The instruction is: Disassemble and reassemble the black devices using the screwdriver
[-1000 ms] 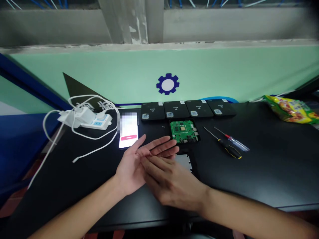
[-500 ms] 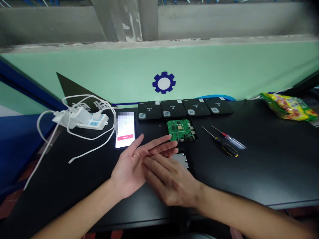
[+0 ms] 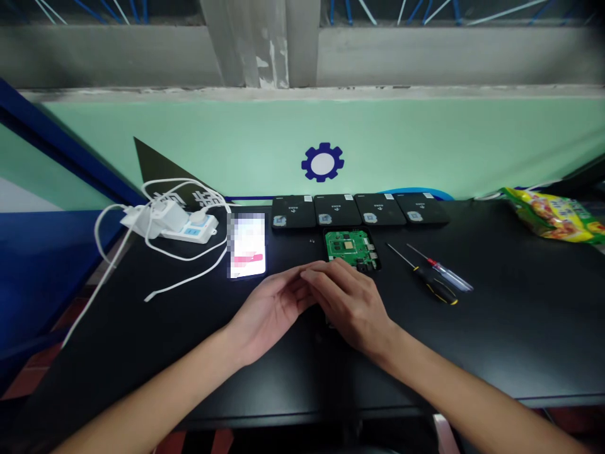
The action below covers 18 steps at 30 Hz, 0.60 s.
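My left hand point(image 3: 269, 315) is turned palm up above the table, its fingers loosely bent and the visible palm bare. Over its fingers lies my right hand point(image 3: 352, 299), knuckles up, with its fingers drawn together and tips touching the left fingers. Anything pinched between them is hidden. Just beyond the hands sits a green circuit board point(image 3: 347, 247) in an open black case point(image 3: 375, 258). A tiny metal piece point(image 3: 312, 241), perhaps a screw, lies left of the case. My right hand mostly covers something beneath it.
Several flat black boxes point(image 3: 335, 211) stand in a row at the back. A lit phone point(image 3: 248, 246) and a white power strip point(image 3: 189, 228) with cables are on the left. To the right lie a black-and-yellow screwdriver point(image 3: 435, 287), a clear-handled screwdriver point(image 3: 449, 275) and a colourful food packet point(image 3: 553, 214).
My left fingers have bent from stretched out to curved. My right hand has moved up and forward from the left palm to the left fingers, covering the grey plate. The camera view has shifted slightly.
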{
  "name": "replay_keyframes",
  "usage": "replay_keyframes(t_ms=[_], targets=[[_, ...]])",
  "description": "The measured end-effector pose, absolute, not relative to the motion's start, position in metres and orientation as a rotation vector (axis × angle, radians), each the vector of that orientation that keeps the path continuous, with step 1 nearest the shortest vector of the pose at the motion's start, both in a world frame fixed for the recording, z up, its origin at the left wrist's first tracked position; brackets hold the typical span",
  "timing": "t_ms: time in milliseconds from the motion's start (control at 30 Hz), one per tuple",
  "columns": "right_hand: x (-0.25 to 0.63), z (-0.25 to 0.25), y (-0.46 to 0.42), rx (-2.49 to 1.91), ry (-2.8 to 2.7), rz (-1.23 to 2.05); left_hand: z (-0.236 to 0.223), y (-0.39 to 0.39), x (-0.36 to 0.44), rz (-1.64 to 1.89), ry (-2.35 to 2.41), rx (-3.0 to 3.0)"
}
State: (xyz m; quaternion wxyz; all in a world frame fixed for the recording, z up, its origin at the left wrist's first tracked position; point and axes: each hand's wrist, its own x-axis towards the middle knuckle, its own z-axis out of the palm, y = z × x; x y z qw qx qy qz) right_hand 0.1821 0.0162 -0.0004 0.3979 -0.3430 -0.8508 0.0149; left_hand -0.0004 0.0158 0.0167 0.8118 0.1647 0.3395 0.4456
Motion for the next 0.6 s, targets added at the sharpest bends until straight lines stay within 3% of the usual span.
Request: replay_keyframes(t_ms=[300, 600], targets=[[0.1841, -0.0030, 0.0207, -0.900, -2.132, 0.257, 0.0124, 0.0150, -0.0034, 0.950, 0.722, 0.493], [0.1861, -0.0050, 0.0202, -0.882, -2.043, 0.211, 0.0111, 0.0161, -0.0022, 0.956, 0.712, 0.504]])
